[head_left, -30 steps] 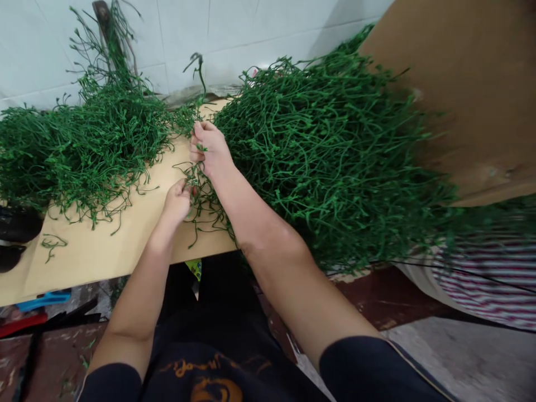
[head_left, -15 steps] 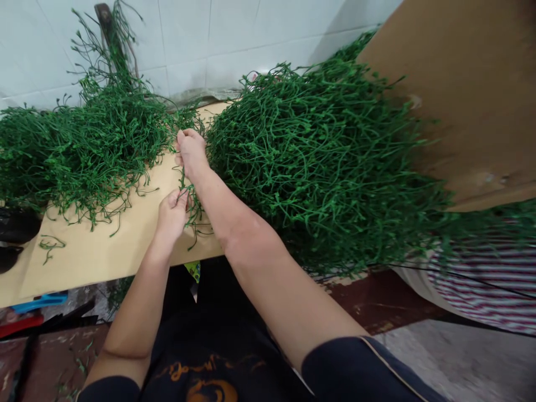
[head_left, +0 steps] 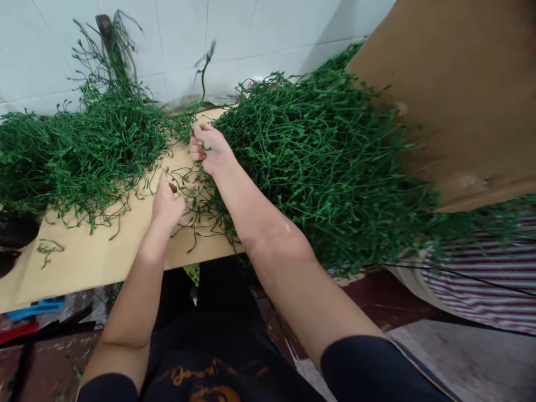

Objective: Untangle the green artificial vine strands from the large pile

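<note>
My right hand (head_left: 211, 149) is closed in a pinch on a thin green artificial stem (head_left: 204, 84), which stands up from the fingertips with its branched tip against the wall. A small green bit shows at the palm. Lower and to the left, my left hand (head_left: 166, 205) has its index finger and thumb spread apart, over loose stems on the board. To its left lies a heap of green stems (head_left: 113, 139). A larger pile of the same stems (head_left: 310, 162) sits right beside my right forearm.
Beige board (head_left: 84, 268) forms the work surface. A brown cardboard sheet (head_left: 460, 100) leans over the right pile. Behind is a white tiled wall (head_left: 184, 33) with a dark upright post (head_left: 109, 39). Blue-handled (head_left: 37, 307) and red-handled (head_left: 19, 332) items lie lower left. Striped cloth (head_left: 481, 279) is at right.
My right hand has moved slightly right and turned palm inward, with a stem now raised upright. My left hand has let go of the stem it was pinching, its fingers now spread.
</note>
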A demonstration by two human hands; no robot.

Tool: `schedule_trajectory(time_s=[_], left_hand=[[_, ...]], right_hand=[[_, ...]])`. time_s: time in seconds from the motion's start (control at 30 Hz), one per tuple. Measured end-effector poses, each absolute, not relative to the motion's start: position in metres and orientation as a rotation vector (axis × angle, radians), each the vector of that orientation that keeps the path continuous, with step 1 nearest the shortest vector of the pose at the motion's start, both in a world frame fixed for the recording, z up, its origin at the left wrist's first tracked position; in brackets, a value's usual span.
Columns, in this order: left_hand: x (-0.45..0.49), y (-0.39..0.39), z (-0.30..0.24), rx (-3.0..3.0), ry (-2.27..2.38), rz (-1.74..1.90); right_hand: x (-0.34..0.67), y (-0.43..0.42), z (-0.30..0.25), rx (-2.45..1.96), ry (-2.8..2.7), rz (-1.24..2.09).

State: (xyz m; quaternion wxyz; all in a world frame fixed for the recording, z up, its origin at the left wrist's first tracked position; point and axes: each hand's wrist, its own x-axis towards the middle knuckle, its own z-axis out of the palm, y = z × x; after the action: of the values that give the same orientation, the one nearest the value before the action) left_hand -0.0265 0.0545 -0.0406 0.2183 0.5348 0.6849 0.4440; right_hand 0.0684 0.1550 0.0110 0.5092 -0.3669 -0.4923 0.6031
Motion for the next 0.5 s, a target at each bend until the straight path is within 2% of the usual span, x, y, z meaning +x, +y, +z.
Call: schedule_trajectory(time_s=[0.13, 0.23, 0.33, 0.5], left_hand=[[-0.022, 0.06, -0.041, 1.489, 1.612, 1.05], [-0.02, 0.058, -0.041, 1.544, 1.548, 1.122], [-0.018, 0.05, -0.037, 1.802, 1.573, 1.138], [-0.007, 0.027, -0.03, 2.246, 1.374, 0.927]], right_hand=[[0.067, 0.141, 0.017, -0.869, -1.121, 1.643], [0.063, 0.143, 0.014, -0.892, -1.045, 1.658], [0.059, 0.155, 0.003, -1.034, -0.964, 1.556], [0.064, 0.183, -0.019, -1.157, -0.954, 1.25]])
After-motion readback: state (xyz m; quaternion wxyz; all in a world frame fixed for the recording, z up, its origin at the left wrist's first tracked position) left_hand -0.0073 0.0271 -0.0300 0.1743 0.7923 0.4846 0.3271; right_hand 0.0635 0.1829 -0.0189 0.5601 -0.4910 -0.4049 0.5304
